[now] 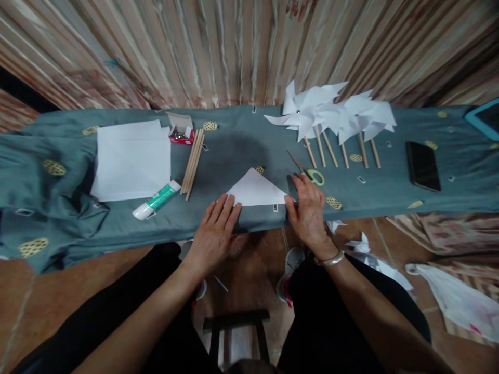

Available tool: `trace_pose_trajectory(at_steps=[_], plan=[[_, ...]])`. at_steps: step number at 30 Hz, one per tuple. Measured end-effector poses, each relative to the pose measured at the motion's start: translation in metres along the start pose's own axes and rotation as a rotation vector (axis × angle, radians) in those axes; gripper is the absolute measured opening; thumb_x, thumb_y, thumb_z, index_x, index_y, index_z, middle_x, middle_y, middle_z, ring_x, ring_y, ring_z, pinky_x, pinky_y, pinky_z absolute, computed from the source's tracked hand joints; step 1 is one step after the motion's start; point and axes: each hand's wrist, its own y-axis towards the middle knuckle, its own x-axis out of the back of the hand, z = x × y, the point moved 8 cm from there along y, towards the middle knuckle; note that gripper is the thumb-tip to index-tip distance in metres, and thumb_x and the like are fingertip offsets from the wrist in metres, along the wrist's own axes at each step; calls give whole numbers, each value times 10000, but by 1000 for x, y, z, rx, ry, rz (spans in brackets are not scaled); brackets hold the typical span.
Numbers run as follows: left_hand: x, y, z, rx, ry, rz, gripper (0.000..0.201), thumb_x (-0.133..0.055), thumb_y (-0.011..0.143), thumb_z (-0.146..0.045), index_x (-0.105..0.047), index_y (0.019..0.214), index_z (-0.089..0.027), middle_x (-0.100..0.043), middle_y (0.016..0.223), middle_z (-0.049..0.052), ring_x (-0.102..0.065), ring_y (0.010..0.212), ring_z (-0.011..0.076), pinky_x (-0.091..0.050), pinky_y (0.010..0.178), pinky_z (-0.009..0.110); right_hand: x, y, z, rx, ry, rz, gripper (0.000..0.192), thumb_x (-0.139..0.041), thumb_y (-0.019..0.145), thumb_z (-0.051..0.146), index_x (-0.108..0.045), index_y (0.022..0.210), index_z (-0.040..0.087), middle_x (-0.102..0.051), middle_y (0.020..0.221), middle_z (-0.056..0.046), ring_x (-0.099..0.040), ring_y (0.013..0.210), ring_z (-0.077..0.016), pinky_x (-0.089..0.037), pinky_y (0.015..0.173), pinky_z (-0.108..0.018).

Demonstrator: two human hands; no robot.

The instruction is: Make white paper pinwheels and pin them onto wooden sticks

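Observation:
A white sheet of paper [257,191], folded into a triangle, lies on the cloth in front of me with its long edge toward me. My left hand [217,226] rests on its left corner, fingers stretched out flat. At the right corner, my right hand [307,208] has the paper's tip between thumb and bent fingers. Just beyond that hand lie green-handled scissors [316,177], blades pointing away to the left. Several finished paper pinwheels [307,106] on wooden sticks lie farther back on the right.
On the left are a stack of white paper [132,161], a glue tube [156,200], wooden sticks [192,165] and an open red box of small metal pieces [181,136]. A phone [423,166] and a blue-edged device [485,119] lie right. Paper scraps and a plastic bag [456,296] are on the floor.

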Motion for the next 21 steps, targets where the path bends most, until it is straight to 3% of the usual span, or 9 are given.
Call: trace_pose_trajectory(at_steps=[4,9,15,21], plan=[[3,-23,12,15,47,-24,644,-561,901,-263,-347,1452,-10,-375,1508,264,-316,1431,372,-348,1132,533,4,-4,-12,-17,9,-11,452,-402,965,258,-450,1382,88,-490,1435,-219,-418,1366,-308,-339,1094,-522],[11,-38,20,24,10,-56,686,-548,913,-286,-269,1501,-70,-401,1502,240,-362,1413,347,-357,1126,541,10,-5,-22,-1,57,-24,445,-359,958,220,-464,1376,108,-495,1429,-208,-422,1362,-300,-350,1095,-533],[34,-24,21,49,-47,-159,740,-546,924,-288,-155,1539,-157,-375,1528,212,-300,1449,321,-330,1138,549,13,0,-20,-4,141,19,421,-324,1000,319,-520,1324,134,-611,1292,-182,-543,1234,-280,-426,1040,-501],[37,-8,24,78,-122,-199,738,-554,922,-304,-163,1530,-154,-368,1522,227,-279,1456,334,-308,1145,556,8,2,5,70,-49,61,518,-532,900,547,-613,1219,147,-458,1457,-215,-432,1337,-365,-345,1064,-562]])
